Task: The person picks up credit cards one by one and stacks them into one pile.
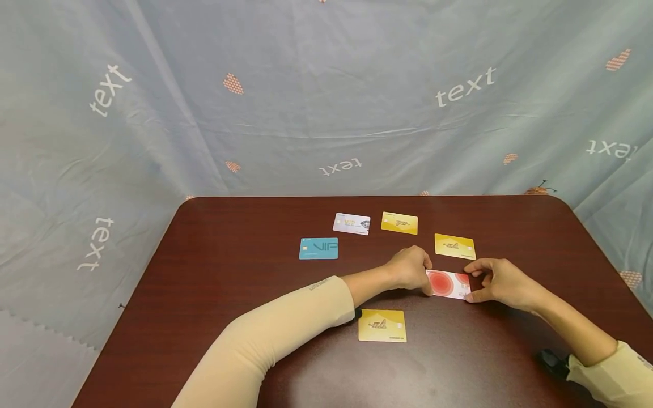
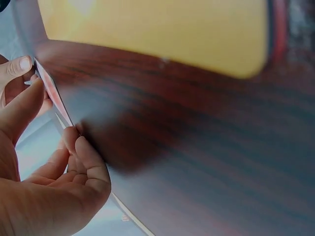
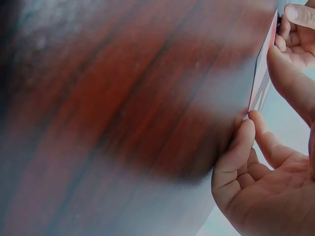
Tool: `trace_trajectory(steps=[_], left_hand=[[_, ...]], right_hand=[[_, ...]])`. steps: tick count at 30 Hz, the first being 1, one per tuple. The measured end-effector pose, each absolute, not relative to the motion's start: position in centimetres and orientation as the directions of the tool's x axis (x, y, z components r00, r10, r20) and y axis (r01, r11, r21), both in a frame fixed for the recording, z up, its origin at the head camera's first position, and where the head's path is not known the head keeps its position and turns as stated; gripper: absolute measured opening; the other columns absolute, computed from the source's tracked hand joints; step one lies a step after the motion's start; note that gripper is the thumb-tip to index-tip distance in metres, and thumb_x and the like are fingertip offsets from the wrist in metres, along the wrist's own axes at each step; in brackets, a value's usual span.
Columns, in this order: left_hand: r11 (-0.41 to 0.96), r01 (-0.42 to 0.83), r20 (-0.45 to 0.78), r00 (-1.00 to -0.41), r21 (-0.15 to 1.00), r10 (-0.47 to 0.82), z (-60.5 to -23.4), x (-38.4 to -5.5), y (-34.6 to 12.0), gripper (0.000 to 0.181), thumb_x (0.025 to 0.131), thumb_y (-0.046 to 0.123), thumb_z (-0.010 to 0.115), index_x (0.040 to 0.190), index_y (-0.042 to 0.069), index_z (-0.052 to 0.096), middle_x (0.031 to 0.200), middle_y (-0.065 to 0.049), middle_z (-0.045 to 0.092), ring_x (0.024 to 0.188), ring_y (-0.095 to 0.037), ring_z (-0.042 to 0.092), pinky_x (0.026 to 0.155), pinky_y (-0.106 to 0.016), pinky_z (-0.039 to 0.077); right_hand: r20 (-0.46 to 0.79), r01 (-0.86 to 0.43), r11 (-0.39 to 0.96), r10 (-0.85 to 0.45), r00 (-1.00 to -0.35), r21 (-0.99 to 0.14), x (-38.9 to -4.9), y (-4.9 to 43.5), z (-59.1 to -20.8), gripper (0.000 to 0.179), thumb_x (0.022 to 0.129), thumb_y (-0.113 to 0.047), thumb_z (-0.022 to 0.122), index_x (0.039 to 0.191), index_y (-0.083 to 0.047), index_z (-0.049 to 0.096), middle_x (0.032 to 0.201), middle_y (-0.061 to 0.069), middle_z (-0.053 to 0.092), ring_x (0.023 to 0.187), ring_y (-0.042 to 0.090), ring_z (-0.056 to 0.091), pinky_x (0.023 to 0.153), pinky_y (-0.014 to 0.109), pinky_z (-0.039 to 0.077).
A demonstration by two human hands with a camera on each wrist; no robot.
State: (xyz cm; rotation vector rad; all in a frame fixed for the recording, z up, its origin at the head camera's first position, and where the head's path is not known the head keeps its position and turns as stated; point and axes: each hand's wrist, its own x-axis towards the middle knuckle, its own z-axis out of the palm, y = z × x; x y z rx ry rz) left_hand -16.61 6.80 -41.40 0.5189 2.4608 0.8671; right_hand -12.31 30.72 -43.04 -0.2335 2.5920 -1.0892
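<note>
A white card with red circles (image 1: 441, 283) lies low over the table between my two hands. At its left edge my left hand (image 1: 410, 268) grips it with thumb and fingers. My right hand (image 1: 502, 283) holds the opposite edge, index finger at the far corner and thumb at the near one. In the left wrist view the card (image 2: 54, 93) shows nearly edge-on, close to the tabletop. The right wrist view also has the card (image 3: 263, 64) as a thin slanted strip, with fingertips of both hands at its ends.
On the dark red-brown table (image 1: 229, 272) lie a yellow card (image 1: 455, 246) just beyond my hands, another yellow card (image 1: 399, 223), a silver VIP card (image 1: 352, 224) and a blue VIP card (image 1: 318, 248). One more yellow card (image 1: 382, 326) is nearer, by my left sleeve. A curtain (image 1: 306, 113) hangs behind.
</note>
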Motion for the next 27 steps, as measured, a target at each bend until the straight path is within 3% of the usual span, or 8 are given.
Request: trace_trajectory(steps=[10,23,27], left_hand=[[0.785,0.269,-0.294,-0.821,0.558,0.49,-41.33,-16.43,7.02,0.039,0.07,0.01,0.096,0.103,0.012,0.076,0.093,0.008,0.071,0.082,-0.009,0.06,0.07,-0.027,0.051],[0.803,0.288,-0.302,-0.818,0.522,0.489,-41.33,-16.5,7.2,0.044,0.07,0.012,0.096,0.107,0.016,0.072,0.095,0.009,0.068,0.084,-0.01,0.06,0.071,-0.03,0.051],[0.805,0.299,-0.301,-0.815,0.513,0.495,-41.35,-16.51,7.29,0.04,0.071,0.012,0.095,0.102,0.017,0.071,0.089,0.01,0.066,0.082,-0.01,0.059,0.069,-0.029,0.049]], right_hand=[[-0.196,-0.069,0.717,-0.28,-0.94,-0.693,-12.4,30.45,-43.08,0.057,0.072,-0.013,0.097,0.116,0.009,0.067,0.105,0.013,0.064,0.081,0.022,0.051,0.066,0.026,0.045],[-0.208,-0.075,0.735,-0.286,-0.935,-0.674,-12.53,30.13,-43.01,0.052,0.071,-0.012,0.097,0.11,0.006,0.066,0.101,0.01,0.063,0.084,0.022,0.052,0.068,0.026,0.045],[-0.214,-0.055,0.732,-0.269,-0.939,-0.679,-12.42,30.2,-43.07,0.054,0.071,-0.011,0.097,0.111,0.006,0.064,0.102,0.011,0.063,0.085,0.023,0.052,0.069,0.026,0.046]])
